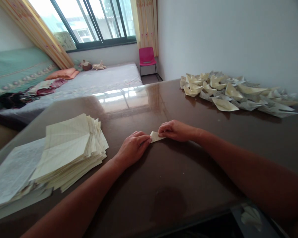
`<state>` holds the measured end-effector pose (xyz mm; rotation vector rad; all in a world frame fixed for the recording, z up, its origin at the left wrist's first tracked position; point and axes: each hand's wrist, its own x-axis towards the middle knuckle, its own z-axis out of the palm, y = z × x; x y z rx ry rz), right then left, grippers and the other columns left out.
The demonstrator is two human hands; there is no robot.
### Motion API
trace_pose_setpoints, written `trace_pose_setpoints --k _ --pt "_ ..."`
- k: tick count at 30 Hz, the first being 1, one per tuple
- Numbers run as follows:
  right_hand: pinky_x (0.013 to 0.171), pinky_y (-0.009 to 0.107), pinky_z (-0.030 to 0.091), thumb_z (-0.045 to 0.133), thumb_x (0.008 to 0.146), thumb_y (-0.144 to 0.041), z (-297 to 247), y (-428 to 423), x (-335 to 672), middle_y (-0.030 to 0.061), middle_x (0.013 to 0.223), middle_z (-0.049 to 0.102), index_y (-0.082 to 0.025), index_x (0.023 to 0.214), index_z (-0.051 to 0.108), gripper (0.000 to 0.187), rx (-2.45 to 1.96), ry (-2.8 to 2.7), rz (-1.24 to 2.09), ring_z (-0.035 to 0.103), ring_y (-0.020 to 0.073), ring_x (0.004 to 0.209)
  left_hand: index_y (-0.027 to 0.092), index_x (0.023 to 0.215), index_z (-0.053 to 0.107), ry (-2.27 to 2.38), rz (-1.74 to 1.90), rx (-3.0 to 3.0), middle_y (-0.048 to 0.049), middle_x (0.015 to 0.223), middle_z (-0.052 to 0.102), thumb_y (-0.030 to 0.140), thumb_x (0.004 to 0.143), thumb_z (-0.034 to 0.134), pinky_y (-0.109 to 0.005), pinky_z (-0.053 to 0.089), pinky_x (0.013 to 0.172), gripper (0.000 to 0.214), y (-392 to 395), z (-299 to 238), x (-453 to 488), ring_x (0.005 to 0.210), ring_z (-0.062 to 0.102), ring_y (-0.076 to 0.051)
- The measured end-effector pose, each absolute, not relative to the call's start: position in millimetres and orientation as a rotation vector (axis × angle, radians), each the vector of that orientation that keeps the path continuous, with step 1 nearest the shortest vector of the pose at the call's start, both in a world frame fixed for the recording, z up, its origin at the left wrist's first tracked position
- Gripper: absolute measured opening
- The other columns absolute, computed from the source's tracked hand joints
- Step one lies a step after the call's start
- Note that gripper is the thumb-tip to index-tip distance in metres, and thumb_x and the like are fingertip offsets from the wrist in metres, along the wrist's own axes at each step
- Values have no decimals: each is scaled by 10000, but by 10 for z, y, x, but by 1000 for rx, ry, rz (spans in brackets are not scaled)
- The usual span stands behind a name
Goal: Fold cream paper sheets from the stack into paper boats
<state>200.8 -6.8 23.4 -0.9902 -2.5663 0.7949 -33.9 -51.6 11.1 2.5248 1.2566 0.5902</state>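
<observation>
A small folded piece of cream paper lies at the middle of the dark glossy table. My left hand pinches its left end between thumb and fingers. At the right end, my right hand grips the paper with its fingertips. Both hands rest low, close to the tabletop. The paper's ends are hidden under my fingers.
To the left stands a pile of creased cream sheets beside greyish papers. Many folded paper boats crowd the far right by the wall. Beyond the table are a bed and a pink chair.
</observation>
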Motion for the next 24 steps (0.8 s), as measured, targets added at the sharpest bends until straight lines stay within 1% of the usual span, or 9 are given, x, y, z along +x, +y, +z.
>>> trace_pose_setpoints --k 3,5,7,9,15,18,22,24 --pt "646 211 378 514 893 -334 206 -80 1957 4 776 673 -186 877 697 237 -1117 -2505 814 565 130 707 214 1025 647 1413 636 2371 2 841 677 305 908 500 -256 453 691 209 -502 89 -311 740 596 -140" --pt "654 214 381 519 892 -330 205 -98 1926 17 813 687 -188 881 689 222 -1190 -2491 784 578 134 721 219 1108 607 1468 638 2302 21 816 679 309 890 519 -252 445 661 251 -497 79 -295 688 587 -131" --pt "667 218 384 527 888 -326 209 -115 1902 29 861 698 -195 897 674 197 -1258 -2485 751 594 141 745 221 1147 584 1483 626 2292 28 807 676 305 892 507 -252 438 656 278 -498 77 -283 655 575 -124" --pt "676 222 384 532 886 -327 213 -127 1884 34 892 703 -204 915 659 179 -1311 -2484 723 607 147 768 223 1153 583 1486 615 2313 26 811 676 298 900 490 -254 432 659 280 -503 84 -277 640 566 -121" --pt "662 232 368 527 894 -339 223 -148 1852 31 913 708 -219 922 645 170 -1401 -2505 656 616 158 786 222 1093 625 1438 598 2345 22 774 665 283 897 481 -248 431 654 251 -500 113 -293 636 562 -122" --pt "647 232 361 536 890 -349 210 -161 1840 22 907 708 -226 930 625 156 -1445 -2488 623 620 158 786 221 1157 599 1446 592 2398 18 758 649 276 896 476 -261 448 683 293 -488 91 -304 674 571 -136" --pt "624 228 353 559 874 -361 176 -180 1829 14 871 706 -228 969 575 164 -1472 -2448 584 626 157 776 223 1237 561 1414 569 2550 -33 910 659 256 927 425 -315 467 812 340 -504 61 -296 861 584 -180" --pt "611 230 344 548 878 -369 169 -187 1827 11 858 704 -230 965 568 166 -1457 -2453 551 624 158 767 230 1262 550 1394 505 2633 -48 941 644 227 939 387 -334 466 845 362 -530 62 -281 916 567 -198"
